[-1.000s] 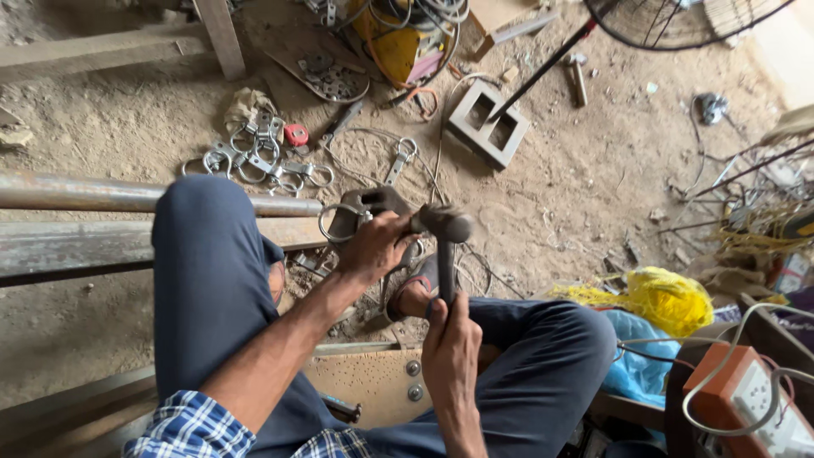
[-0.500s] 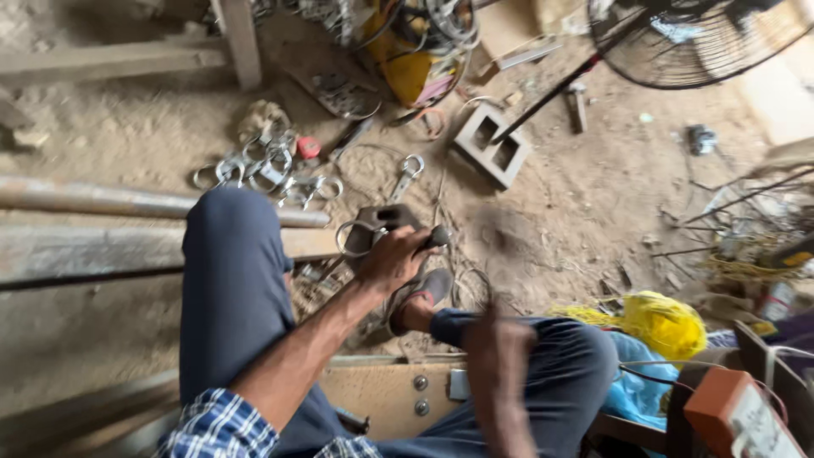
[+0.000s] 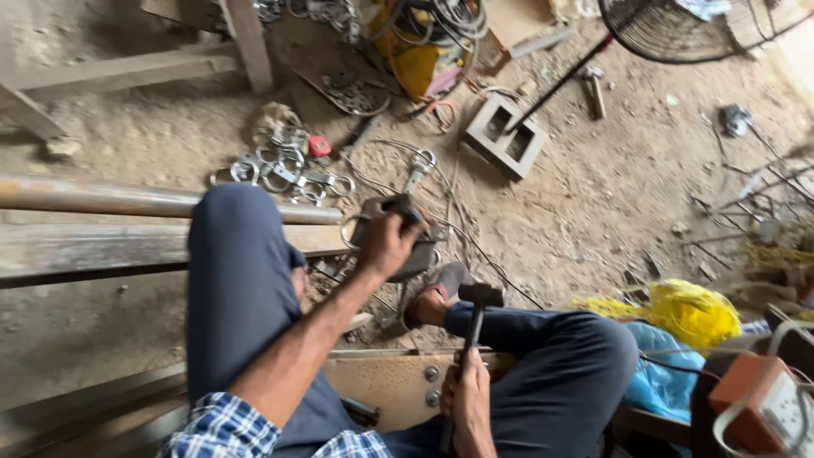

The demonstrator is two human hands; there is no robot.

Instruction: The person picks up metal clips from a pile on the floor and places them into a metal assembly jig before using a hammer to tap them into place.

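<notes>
Left hand [image 3: 388, 244] closed over a dark metal block [image 3: 398, 233] on the dirt floor [image 3: 593, 195], just past the raised left knee. Right hand [image 3: 466, 399] fingers wrapped around a hammer [image 3: 476, 318] handle, head up beside the right knee. Grey hollow block [image 3: 504, 136] has a fan pole standing in 1 of its 2 holes. Metal rings [image 3: 284, 165] piled near a pipe [image 3: 127, 199].
</notes>
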